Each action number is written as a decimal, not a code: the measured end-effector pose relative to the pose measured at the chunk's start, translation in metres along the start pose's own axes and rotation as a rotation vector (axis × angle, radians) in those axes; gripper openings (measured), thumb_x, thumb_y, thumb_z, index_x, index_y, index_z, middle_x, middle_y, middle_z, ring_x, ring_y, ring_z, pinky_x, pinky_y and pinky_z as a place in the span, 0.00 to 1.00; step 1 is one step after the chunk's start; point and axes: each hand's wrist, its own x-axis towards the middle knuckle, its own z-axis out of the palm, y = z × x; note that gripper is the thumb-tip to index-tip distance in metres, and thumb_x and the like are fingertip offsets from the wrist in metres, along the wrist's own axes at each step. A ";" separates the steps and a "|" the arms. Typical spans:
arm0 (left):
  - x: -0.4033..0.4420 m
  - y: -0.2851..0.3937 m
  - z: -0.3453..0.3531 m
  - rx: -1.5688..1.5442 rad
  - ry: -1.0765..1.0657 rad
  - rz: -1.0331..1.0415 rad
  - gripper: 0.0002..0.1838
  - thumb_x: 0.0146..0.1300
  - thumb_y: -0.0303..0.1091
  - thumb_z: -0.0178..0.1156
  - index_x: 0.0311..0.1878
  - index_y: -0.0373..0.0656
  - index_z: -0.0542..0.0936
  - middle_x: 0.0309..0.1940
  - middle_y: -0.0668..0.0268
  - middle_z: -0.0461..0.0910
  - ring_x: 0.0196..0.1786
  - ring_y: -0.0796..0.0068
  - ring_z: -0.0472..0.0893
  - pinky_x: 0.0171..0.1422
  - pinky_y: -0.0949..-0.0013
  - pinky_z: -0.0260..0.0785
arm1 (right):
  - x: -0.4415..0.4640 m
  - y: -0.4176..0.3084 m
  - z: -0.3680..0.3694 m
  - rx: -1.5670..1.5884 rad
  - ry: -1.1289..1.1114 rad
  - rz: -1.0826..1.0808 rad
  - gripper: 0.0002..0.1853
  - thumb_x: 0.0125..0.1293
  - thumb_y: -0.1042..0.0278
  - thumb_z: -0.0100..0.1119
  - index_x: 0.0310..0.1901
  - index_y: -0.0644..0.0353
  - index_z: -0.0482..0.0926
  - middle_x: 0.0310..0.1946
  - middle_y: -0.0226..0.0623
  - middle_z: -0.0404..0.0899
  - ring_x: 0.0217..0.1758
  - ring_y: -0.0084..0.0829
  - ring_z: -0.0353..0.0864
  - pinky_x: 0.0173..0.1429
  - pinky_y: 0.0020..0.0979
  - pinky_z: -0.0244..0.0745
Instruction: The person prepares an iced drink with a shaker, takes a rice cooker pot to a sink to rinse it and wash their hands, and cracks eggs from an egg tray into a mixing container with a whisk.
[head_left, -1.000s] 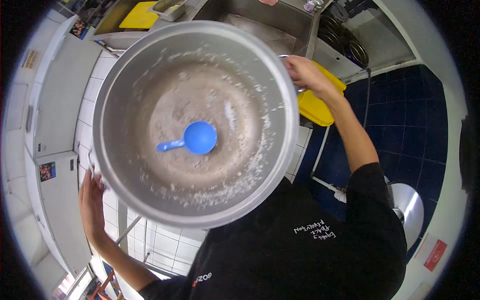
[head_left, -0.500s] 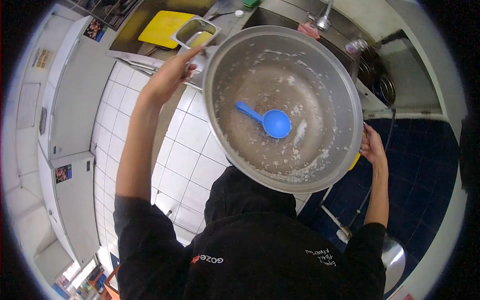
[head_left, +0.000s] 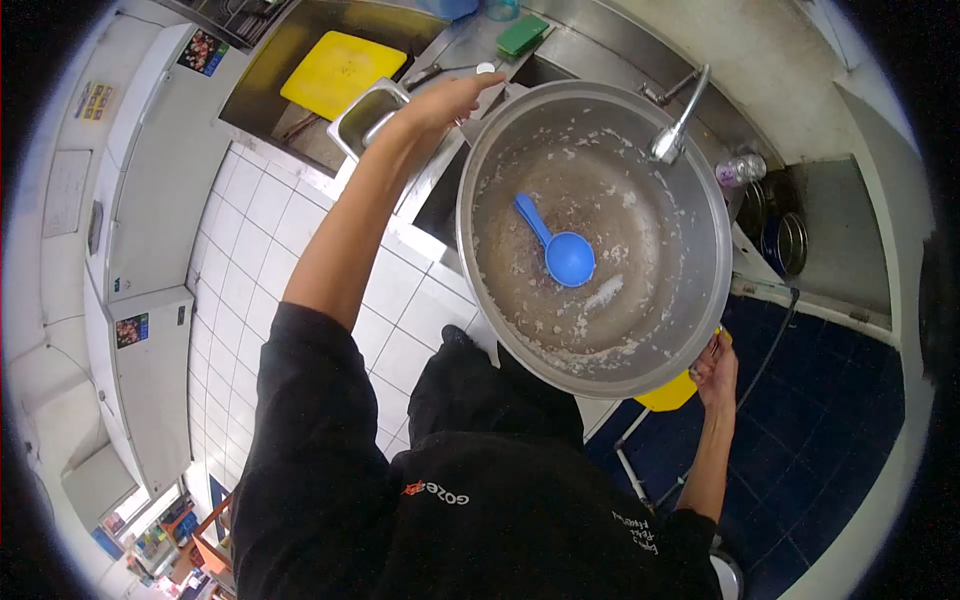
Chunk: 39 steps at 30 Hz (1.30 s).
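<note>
A large, wide metal pot [head_left: 650, 330] with white, rice-like residue on its inner wall and bottom is tilted towards me over the sink edge. My left hand [head_left: 450, 102] grips it at the far left rim, where the handle is mostly hidden. At the near right, my right hand [head_left: 714, 370] is closed around the other handle. Inside the pot lies a blue plastic scoop [head_left: 570, 260], its handle pointing up and left. A silver faucet [head_left: 668, 145] reaches over the pot's far right rim.
A yellow cutting board [head_left: 345, 75] and a steel container [head_left: 365, 115] stand at the left. A green sponge-like block [head_left: 522, 35] rests behind the pot. Another yellow piece [head_left: 668, 393] shows below the pot. White tiles [head_left: 410, 300] cover the floor.
The pot has moved right in view, closer to the faucet, which now overlaps its far rim. Both hands moved with it, and the scoop stayed inside.
</note>
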 end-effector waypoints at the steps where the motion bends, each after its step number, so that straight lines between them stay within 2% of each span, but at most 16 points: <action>1: 0.002 0.009 0.003 -0.045 0.024 -0.056 0.34 0.79 0.65 0.58 0.79 0.56 0.80 0.65 0.65 0.78 0.58 0.74 0.73 0.59 0.68 0.62 | -0.001 0.005 -0.008 0.021 -0.030 0.012 0.18 0.90 0.42 0.49 0.41 0.42 0.75 0.15 0.16 0.60 0.13 0.16 0.55 0.16 0.26 0.50; 4: 0.001 0.019 0.005 -0.080 0.067 -0.103 0.36 0.74 0.68 0.63 0.73 0.53 0.82 0.66 0.67 0.77 0.55 0.75 0.72 0.61 0.68 0.61 | -0.017 0.013 0.007 0.035 0.065 0.049 0.20 0.91 0.44 0.45 0.38 0.43 0.73 0.17 0.15 0.58 0.14 0.16 0.54 0.17 0.25 0.50; 6: 0.004 0.023 0.015 -0.163 0.084 -0.085 0.51 0.66 0.73 0.67 0.76 0.35 0.79 0.63 0.50 0.78 0.59 0.61 0.75 0.70 0.57 0.66 | -0.035 0.017 0.010 -0.015 0.159 0.034 0.21 0.90 0.41 0.47 0.38 0.43 0.73 0.17 0.15 0.57 0.15 0.17 0.55 0.21 0.26 0.51; 7: -0.002 0.029 0.014 -0.169 0.050 -0.101 0.53 0.66 0.74 0.67 0.78 0.35 0.77 0.67 0.47 0.76 0.65 0.57 0.75 0.76 0.56 0.63 | -0.035 0.025 0.006 -0.020 0.111 0.058 0.22 0.89 0.39 0.49 0.38 0.43 0.73 0.18 0.15 0.59 0.16 0.17 0.56 0.22 0.26 0.52; 8: -0.003 0.031 0.015 -0.167 0.042 -0.095 0.53 0.66 0.74 0.67 0.78 0.35 0.77 0.67 0.47 0.76 0.65 0.57 0.75 0.76 0.56 0.63 | -0.038 0.032 0.001 -0.024 0.076 0.080 0.23 0.89 0.37 0.50 0.37 0.43 0.73 0.18 0.16 0.60 0.18 0.16 0.58 0.24 0.26 0.53; 10: 0.007 0.020 0.026 -0.191 0.113 -0.079 0.31 0.75 0.67 0.62 0.67 0.53 0.85 0.55 0.70 0.76 0.50 0.75 0.71 0.56 0.69 0.60 | -0.041 0.049 -0.004 -0.018 0.094 0.104 0.23 0.88 0.35 0.51 0.37 0.43 0.73 0.20 0.17 0.62 0.20 0.17 0.61 0.25 0.26 0.54; 13: 0.042 0.030 0.034 -0.013 0.040 -0.142 0.33 0.76 0.67 0.60 0.68 0.51 0.85 0.53 0.65 0.80 0.45 0.73 0.70 0.57 0.67 0.63 | -0.042 0.040 -0.001 -0.024 0.084 0.091 0.25 0.85 0.31 0.53 0.39 0.43 0.72 0.23 0.18 0.64 0.21 0.18 0.65 0.25 0.26 0.58; 16: 0.044 0.041 0.055 0.027 0.052 -0.146 0.35 0.76 0.65 0.57 0.72 0.49 0.85 0.60 0.58 0.86 0.51 0.66 0.77 0.64 0.60 0.69 | -0.059 0.046 -0.001 -0.027 0.075 0.094 0.25 0.84 0.29 0.54 0.41 0.44 0.72 0.26 0.21 0.66 0.24 0.20 0.69 0.26 0.27 0.62; 18: 0.054 0.033 0.063 0.106 0.132 -0.120 0.35 0.76 0.60 0.53 0.57 0.35 0.91 0.58 0.44 0.90 0.60 0.50 0.87 0.64 0.49 0.76 | -0.055 0.044 0.006 -0.052 -0.004 0.102 0.26 0.83 0.30 0.55 0.42 0.45 0.72 0.27 0.22 0.68 0.26 0.22 0.72 0.28 0.27 0.64; 20: 0.072 0.030 0.075 0.391 0.140 -0.083 0.36 0.73 0.61 0.52 0.58 0.36 0.92 0.55 0.41 0.91 0.62 0.46 0.88 0.67 0.48 0.77 | -0.058 0.030 -0.006 0.009 0.054 0.156 0.27 0.82 0.30 0.59 0.37 0.46 0.71 0.26 0.26 0.68 0.29 0.29 0.76 0.33 0.32 0.67; 22: 0.058 0.053 0.104 0.372 0.220 -0.300 0.39 0.69 0.64 0.52 0.62 0.37 0.91 0.61 0.41 0.89 0.69 0.42 0.86 0.74 0.49 0.75 | -0.058 0.036 -0.030 -0.012 0.006 0.202 0.27 0.82 0.30 0.60 0.37 0.47 0.72 0.26 0.26 0.69 0.30 0.31 0.76 0.35 0.33 0.68; 27: 0.102 0.053 0.114 0.522 0.153 -0.382 0.43 0.68 0.59 0.55 0.74 0.30 0.81 0.78 0.40 0.76 0.82 0.40 0.73 0.85 0.46 0.67 | -0.036 0.025 -0.017 -0.002 -0.001 0.349 0.30 0.79 0.29 0.63 0.40 0.52 0.73 0.29 0.30 0.72 0.35 0.35 0.79 0.43 0.38 0.74; 30: 0.139 0.047 0.124 0.542 0.238 -0.443 0.45 0.67 0.56 0.59 0.77 0.27 0.75 0.81 0.39 0.71 0.86 0.40 0.67 0.86 0.46 0.66 | -0.015 0.019 0.006 0.050 0.012 0.411 0.29 0.79 0.29 0.63 0.41 0.52 0.73 0.32 0.31 0.74 0.38 0.35 0.79 0.44 0.40 0.75; 33: 0.125 0.038 0.152 0.554 0.150 -0.455 0.46 0.63 0.57 0.64 0.74 0.28 0.78 0.78 0.41 0.74 0.83 0.41 0.71 0.86 0.48 0.67 | -0.043 0.027 -0.028 -0.010 -0.065 0.413 0.31 0.77 0.27 0.64 0.44 0.51 0.73 0.36 0.33 0.74 0.42 0.34 0.79 0.51 0.39 0.77; 36: 0.127 0.044 0.153 0.703 0.048 -0.375 0.47 0.75 0.62 0.50 0.78 0.26 0.74 0.80 0.38 0.73 0.83 0.40 0.72 0.88 0.42 0.60 | -0.048 0.017 -0.013 -0.048 -0.004 0.444 0.32 0.75 0.25 0.65 0.45 0.51 0.73 0.37 0.33 0.76 0.43 0.34 0.80 0.53 0.39 0.77; 39: 0.140 0.013 0.164 0.651 0.154 -0.413 0.49 0.74 0.64 0.50 0.79 0.25 0.73 0.80 0.35 0.72 0.83 0.38 0.71 0.88 0.43 0.59 | -0.041 0.039 -0.028 -0.013 -0.008 0.459 0.32 0.73 0.24 0.67 0.47 0.50 0.74 0.37 0.34 0.81 0.42 0.35 0.82 0.53 0.41 0.77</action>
